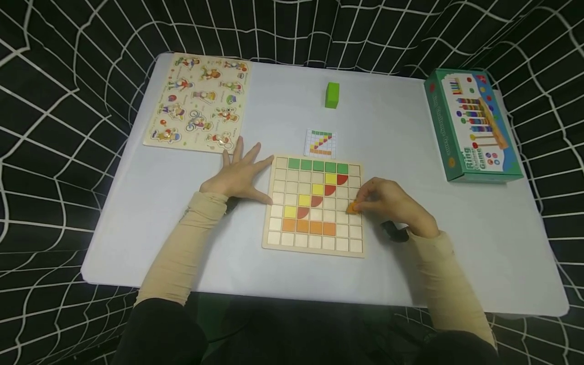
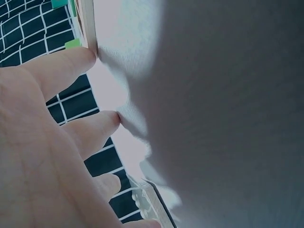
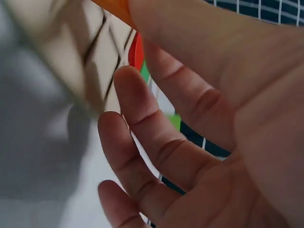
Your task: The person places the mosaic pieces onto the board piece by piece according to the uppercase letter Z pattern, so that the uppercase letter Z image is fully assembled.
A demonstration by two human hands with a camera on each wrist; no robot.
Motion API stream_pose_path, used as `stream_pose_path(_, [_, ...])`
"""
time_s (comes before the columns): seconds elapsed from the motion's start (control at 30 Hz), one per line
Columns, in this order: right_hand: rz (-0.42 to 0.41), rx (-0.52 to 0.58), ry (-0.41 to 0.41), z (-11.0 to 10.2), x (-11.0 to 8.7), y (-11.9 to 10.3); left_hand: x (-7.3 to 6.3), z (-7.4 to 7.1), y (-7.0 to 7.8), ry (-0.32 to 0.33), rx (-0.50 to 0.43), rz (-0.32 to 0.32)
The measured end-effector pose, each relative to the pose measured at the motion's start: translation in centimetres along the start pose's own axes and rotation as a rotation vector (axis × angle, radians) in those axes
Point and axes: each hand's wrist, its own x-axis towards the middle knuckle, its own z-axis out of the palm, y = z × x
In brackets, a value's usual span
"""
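A wooden grid board (image 1: 267, 238) lies on the table, holding a row of green squares (image 1: 318, 166), a diagonal of yellow squares (image 1: 304, 201) with red quarter-circles (image 1: 316, 202) beside them, and a row of orange squares (image 1: 316, 227). Above the board's right edge, my right hand (image 1: 390, 203) pinches an orange tile (image 1: 351, 208) between thumb and index finger; the other fingers curve loosely in the right wrist view. My left hand (image 1: 237, 177) is spread out, its thumb and index finger at the board's left edge, which the left wrist view shows from low down.
Just behind the board lies a small pattern card (image 1: 321, 144). Farther back stands a green block (image 1: 332, 95). A picture puzzle board (image 1: 198, 101) lies at the back left, and a green game box (image 1: 474, 126) at the right. White netting surrounds the white table (image 1: 388, 126).
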Motion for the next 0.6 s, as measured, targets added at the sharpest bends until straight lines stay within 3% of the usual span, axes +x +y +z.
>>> stream_pose_path(0.2, [-0.077,-0.055,-0.062,1.6,-0.3,-1.3,0.0,0.0,-0.2,-0.002,0.011,-0.002])
stream_pose_path(0.33, [-0.080,-0.082,-0.068,2.4,-0.6,-1.9,0.0,-0.1,-0.2,-0.001,0.007,-0.004])
stream_pose_path(0.6, [-0.069,-0.196,0.012,3.8,-1.3,-2.0,-0.1,0.1,-0.2,0.005,0.011,0.002])
